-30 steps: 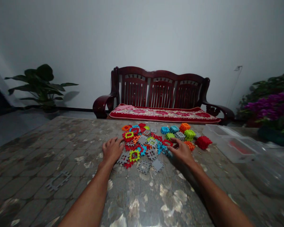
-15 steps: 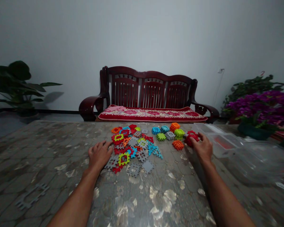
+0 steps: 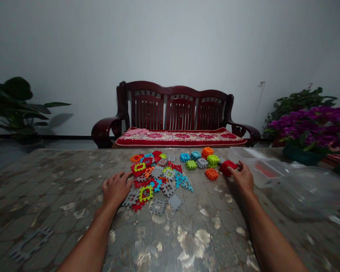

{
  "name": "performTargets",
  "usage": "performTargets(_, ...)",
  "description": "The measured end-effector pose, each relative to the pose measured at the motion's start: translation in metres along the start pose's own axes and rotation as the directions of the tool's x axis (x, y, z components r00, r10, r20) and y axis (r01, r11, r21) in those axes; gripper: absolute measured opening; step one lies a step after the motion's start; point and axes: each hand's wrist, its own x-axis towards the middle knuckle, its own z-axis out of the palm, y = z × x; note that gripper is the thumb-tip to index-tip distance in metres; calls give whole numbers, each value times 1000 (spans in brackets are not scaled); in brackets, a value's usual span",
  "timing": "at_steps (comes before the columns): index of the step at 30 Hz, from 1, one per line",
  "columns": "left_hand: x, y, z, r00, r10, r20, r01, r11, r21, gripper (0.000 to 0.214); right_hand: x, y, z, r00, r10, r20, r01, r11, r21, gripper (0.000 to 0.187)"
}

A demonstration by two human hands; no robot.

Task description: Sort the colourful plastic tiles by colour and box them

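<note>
Red toothed stack (image 3: 227, 167) stands just to the left of the right hand (image 3: 235, 168), which is half curled with its thumb and fingertips at the stack's side, though I cannot tell whether it grips firmly. Palm down, the left hand (image 3: 116, 189) rests on the surface (image 3: 147, 241) with fingers loosely spread and nothing visibly held, and just to its right lies the mixed pile of flat pieces (image 3: 156, 172). To the right of the right hand are clear plastic containers (image 3: 308, 187).
</note>
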Motion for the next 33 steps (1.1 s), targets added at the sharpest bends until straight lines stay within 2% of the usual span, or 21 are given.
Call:
performTargets(7, 1, -2, 1, 1000, 15, 1, -15, 1000, -14, 46, 1, 6, 2, 1000, 12, -13, -11, 996, 85, 93)
performTargets(10, 0, -2, 1, 1000, 16, -4, -16, 1000, -17, 47, 1, 6, 4, 999, 45, -5, -44, 991, 129, 88)
performTargets(15, 0, 0, -1, 1000, 7, -2, -7, 1000, -8, 46, 4, 9, 7, 1000, 21, -5, -20, 987, 159, 75)
performTargets(23, -1, -1, -1, 1000, 11, -18, -11, 1000, -15, 45, 11, 8, 5, 993, -101, -57, 105, 993, 58, 81)
performTargets(29, -1, 0, -1, 1000, 8, 4, -8, 1000, 12, 46, 16, 2, 10, 979, -204, -31, 203, 979, -26, 81)
performTargets(33, 0, -1, 0, 1000, 10, 4, -10, 1000, 18, 46, 14, 4, 14, 975, -222, -33, 219, 974, -62, 80)
